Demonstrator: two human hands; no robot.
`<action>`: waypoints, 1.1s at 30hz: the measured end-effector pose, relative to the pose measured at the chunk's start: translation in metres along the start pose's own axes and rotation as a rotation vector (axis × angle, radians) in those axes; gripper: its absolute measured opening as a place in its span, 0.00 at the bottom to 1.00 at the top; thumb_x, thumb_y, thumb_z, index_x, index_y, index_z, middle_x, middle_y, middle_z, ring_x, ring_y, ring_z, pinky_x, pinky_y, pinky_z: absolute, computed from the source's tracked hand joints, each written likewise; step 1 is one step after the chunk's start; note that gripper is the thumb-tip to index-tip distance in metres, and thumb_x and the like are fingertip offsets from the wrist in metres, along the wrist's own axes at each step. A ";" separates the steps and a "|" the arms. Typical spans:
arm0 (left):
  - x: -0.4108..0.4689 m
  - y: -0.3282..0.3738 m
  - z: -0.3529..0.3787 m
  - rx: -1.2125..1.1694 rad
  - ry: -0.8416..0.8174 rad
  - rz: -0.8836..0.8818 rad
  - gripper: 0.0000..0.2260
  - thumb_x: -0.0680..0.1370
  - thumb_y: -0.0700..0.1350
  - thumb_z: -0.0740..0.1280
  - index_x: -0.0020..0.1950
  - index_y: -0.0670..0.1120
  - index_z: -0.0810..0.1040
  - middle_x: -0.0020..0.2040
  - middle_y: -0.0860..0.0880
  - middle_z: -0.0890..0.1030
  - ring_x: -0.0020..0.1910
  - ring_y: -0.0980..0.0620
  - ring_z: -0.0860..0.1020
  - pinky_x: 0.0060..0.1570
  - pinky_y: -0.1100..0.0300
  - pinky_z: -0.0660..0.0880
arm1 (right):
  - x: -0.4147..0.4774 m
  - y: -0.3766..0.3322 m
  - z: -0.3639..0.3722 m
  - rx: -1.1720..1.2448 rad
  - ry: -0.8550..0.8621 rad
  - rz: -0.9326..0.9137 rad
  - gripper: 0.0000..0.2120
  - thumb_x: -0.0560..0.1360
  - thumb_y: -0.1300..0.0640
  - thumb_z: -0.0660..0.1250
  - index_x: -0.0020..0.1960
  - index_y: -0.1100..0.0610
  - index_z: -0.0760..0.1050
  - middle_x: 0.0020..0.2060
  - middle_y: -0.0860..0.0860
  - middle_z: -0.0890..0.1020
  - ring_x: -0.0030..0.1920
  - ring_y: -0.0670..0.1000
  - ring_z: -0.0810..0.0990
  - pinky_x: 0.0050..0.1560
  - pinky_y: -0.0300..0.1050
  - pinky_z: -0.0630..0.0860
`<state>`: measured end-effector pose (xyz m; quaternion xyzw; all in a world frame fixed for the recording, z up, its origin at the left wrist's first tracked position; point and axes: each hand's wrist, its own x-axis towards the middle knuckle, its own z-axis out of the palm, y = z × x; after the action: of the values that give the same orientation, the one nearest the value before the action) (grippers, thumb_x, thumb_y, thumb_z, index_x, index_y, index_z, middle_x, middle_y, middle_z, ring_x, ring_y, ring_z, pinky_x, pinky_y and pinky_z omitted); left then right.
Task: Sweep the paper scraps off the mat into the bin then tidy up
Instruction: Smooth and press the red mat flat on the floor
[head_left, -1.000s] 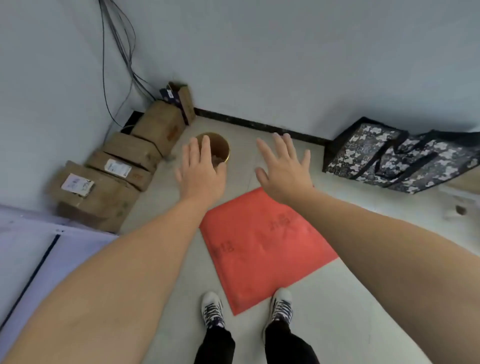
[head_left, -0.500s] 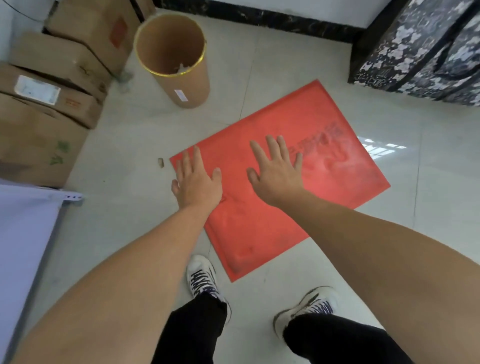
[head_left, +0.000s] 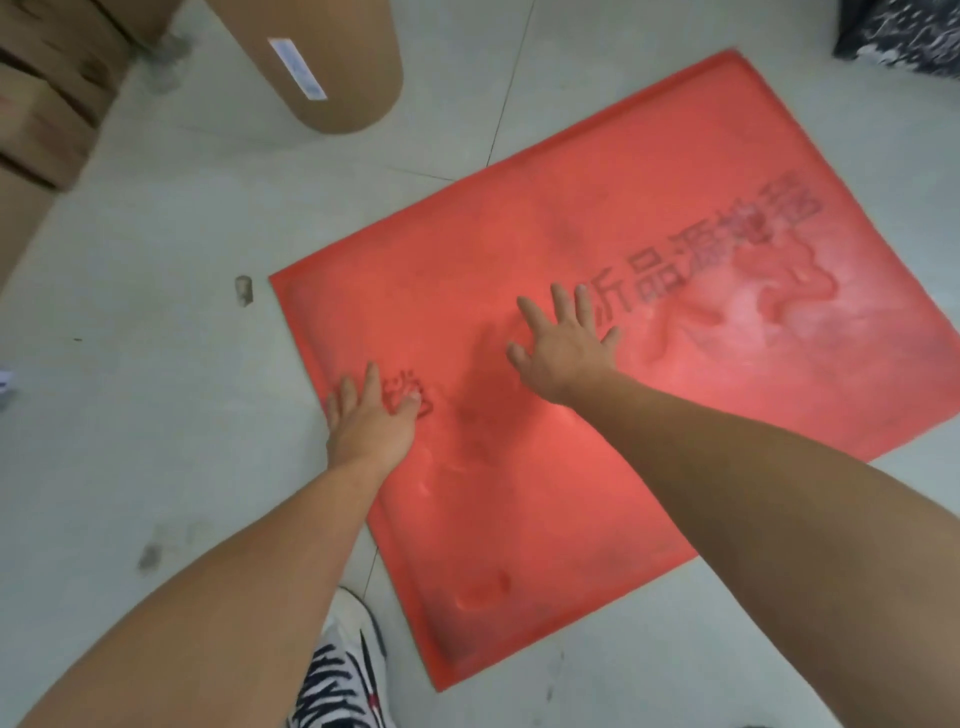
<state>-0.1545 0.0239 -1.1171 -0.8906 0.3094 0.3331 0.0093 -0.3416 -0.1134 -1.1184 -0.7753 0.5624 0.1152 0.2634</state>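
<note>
Both hands are low over the mat (head_left: 649, 467). The left hand (head_left: 371, 415) sits at the mat's edge, fingers straight and spread, gripping nothing; whether it presses or hovers, I cannot tell. The right hand (head_left: 563, 348) is splayed further in, fingers loose and wide, also empty, and a broad palm makes a fair broom. The bin (head_left: 332, 62) stands on the floor beyond the left fingertips, handy for a push that way. No scraps show around the fingers. One small bit (head_left: 243, 288) lies on the floor ahead-left of the left fingertips, just off the mat's corner.
</note>
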 end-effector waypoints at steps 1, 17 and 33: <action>0.004 0.000 0.006 0.012 -0.010 0.008 0.34 0.78 0.63 0.56 0.79 0.54 0.48 0.80 0.44 0.47 0.78 0.43 0.45 0.75 0.51 0.44 | 0.005 0.002 0.006 0.006 -0.018 0.003 0.30 0.77 0.39 0.56 0.76 0.41 0.52 0.79 0.50 0.46 0.77 0.55 0.37 0.67 0.76 0.48; 0.009 0.030 0.025 0.222 -0.224 0.080 0.35 0.77 0.64 0.59 0.79 0.57 0.47 0.79 0.42 0.40 0.77 0.38 0.43 0.74 0.49 0.43 | -0.006 0.053 0.051 -0.022 -0.174 0.176 0.34 0.77 0.33 0.51 0.75 0.36 0.35 0.75 0.46 0.29 0.74 0.57 0.28 0.58 0.83 0.49; -0.004 0.112 0.067 0.365 -0.294 0.401 0.36 0.76 0.61 0.63 0.78 0.60 0.49 0.79 0.47 0.37 0.77 0.41 0.38 0.74 0.48 0.42 | -0.090 0.129 0.064 0.137 -0.128 0.568 0.40 0.76 0.33 0.55 0.76 0.40 0.33 0.75 0.50 0.29 0.75 0.60 0.31 0.58 0.82 0.59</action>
<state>-0.2586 -0.0498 -1.1457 -0.7377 0.5291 0.3924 0.1480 -0.4855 -0.0356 -1.1648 -0.5582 0.7456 0.1948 0.3075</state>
